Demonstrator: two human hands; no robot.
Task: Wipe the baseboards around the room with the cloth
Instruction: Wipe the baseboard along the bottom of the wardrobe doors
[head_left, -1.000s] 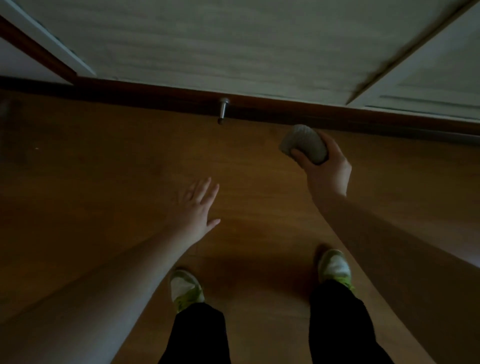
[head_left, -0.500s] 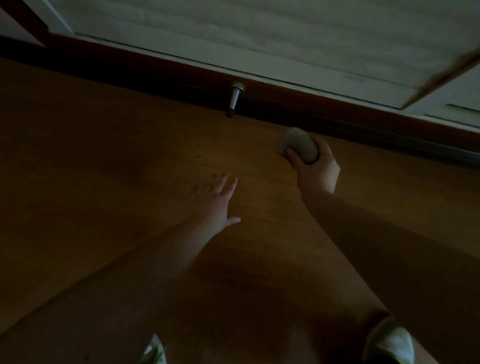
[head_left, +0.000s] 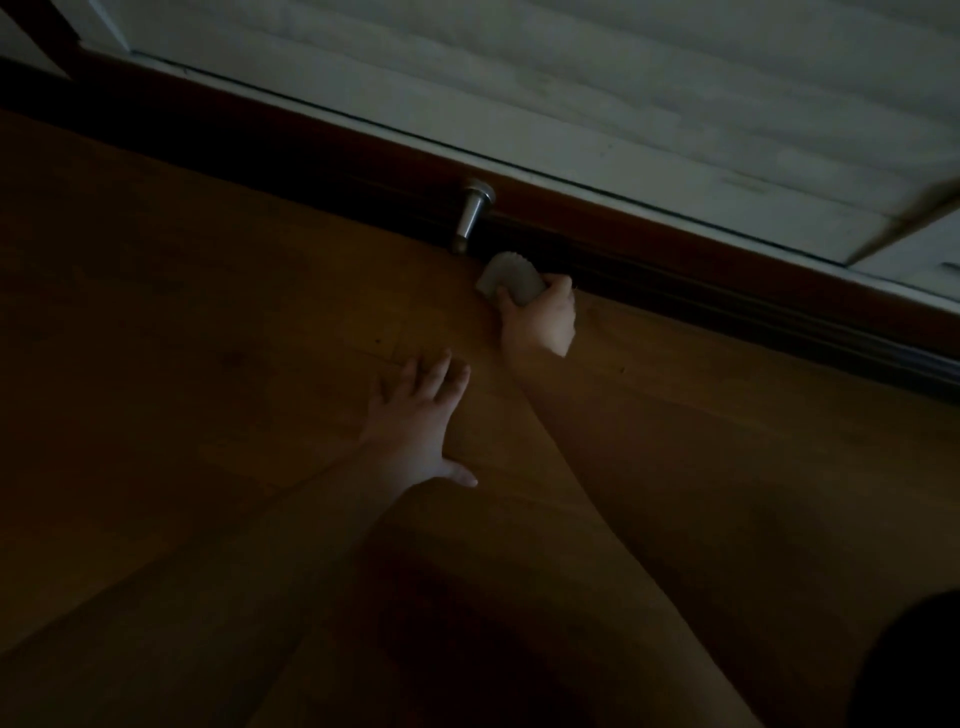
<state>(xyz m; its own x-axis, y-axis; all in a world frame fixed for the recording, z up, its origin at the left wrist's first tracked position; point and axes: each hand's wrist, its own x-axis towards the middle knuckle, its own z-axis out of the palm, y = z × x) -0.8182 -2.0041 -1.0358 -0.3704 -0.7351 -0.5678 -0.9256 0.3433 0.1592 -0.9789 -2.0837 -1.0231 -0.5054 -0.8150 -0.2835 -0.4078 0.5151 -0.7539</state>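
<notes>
Cloth: your right hand (head_left: 540, 322) has its fingers (head_left: 558, 285) curled round the wadded cloth (head_left: 511, 280), which sits low against the dark baseboard (head_left: 675, 270), just right of the metal door stop (head_left: 470, 215). Whether the cloth already presses the wood is too dim to tell.
Left hand: your left hand (head_left: 415, 431) is flat with fingers spread, low over the wooden floor (head_left: 208, 364); it seems to prop you, though contact is unclear.
Door stop: wipe leftward and your knuckles or the cloth may catch on it, dragging the wad out of your grip.
Missed strip: the bunched cloth offers a small face, so the top ledge and the groove near the floor could go untouched.
Darkness: the baseboard lies in shadow, so leftover dust will be hard to judge.
Balance: you lean far forward; if the propping hand slides on the smooth boards, you could tip toward the wall (head_left: 571, 104).
</notes>
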